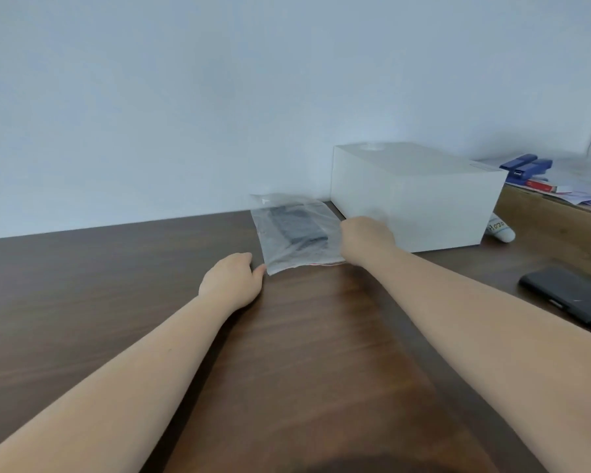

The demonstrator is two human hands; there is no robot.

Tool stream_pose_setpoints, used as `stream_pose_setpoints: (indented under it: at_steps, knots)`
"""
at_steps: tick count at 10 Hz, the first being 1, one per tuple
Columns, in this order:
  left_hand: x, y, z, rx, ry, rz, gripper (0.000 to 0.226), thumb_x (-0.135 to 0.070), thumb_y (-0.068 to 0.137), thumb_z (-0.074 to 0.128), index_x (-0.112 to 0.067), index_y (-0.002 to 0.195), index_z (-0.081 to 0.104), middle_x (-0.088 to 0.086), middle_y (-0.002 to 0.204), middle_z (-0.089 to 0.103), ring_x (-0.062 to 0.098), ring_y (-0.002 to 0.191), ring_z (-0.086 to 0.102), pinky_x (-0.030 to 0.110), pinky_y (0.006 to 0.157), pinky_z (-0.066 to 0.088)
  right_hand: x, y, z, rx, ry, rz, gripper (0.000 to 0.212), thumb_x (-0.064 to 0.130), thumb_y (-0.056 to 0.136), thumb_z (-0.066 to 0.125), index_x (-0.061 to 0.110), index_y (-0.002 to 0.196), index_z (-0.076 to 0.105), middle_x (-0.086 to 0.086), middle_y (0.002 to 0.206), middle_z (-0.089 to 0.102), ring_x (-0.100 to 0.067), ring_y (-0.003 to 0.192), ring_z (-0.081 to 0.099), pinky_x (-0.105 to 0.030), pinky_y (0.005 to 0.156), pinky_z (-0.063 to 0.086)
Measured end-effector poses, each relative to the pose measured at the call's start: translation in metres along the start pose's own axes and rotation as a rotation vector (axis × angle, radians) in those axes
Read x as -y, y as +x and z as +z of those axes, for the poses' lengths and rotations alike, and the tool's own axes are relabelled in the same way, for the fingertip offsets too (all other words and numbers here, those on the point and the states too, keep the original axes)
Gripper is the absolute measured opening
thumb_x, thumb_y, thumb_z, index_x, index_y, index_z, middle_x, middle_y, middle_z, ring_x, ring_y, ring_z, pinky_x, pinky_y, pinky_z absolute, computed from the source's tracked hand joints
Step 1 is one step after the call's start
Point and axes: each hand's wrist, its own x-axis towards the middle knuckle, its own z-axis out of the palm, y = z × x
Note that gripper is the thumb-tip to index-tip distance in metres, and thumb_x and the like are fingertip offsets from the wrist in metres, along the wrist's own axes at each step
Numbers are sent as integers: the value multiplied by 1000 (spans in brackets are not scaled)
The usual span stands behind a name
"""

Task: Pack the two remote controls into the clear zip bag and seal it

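Observation:
A clear zip bag (284,249) lies flat on the dark wooden table (116,285) near the wall. Dark remote controls (296,225) show through the plastic inside it; I cannot tell how many. A red zip line runs along the bag's near edge. My left hand (231,279) rests on the table at the bag's near left corner, fingers curled, its thumb tip touching the corner. My right hand (365,238) is at the bag's near right corner, fingers bent over the edge. Whether it pinches the bag is hidden.
A white box (417,196) stands right behind my right hand. A white tube (500,228) lies beside the box. A black phone (570,295) lies at the right. Blue staplers (526,165) and papers sit far right on a lighter surface.

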Motion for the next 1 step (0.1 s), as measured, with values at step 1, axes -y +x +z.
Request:
stream_pose_setpoints:
  at_steps: [1]
  knots:
    - [10,-25,-6,-9,-18,45,33,-40,92,38,-11,91,53,3,98,61,28,96,55,36,73,44,-6,-29,-17,-82,149,-33,22,14,89,42,12,93,63,-8,100,66,-28,86,56,-31,68,45]
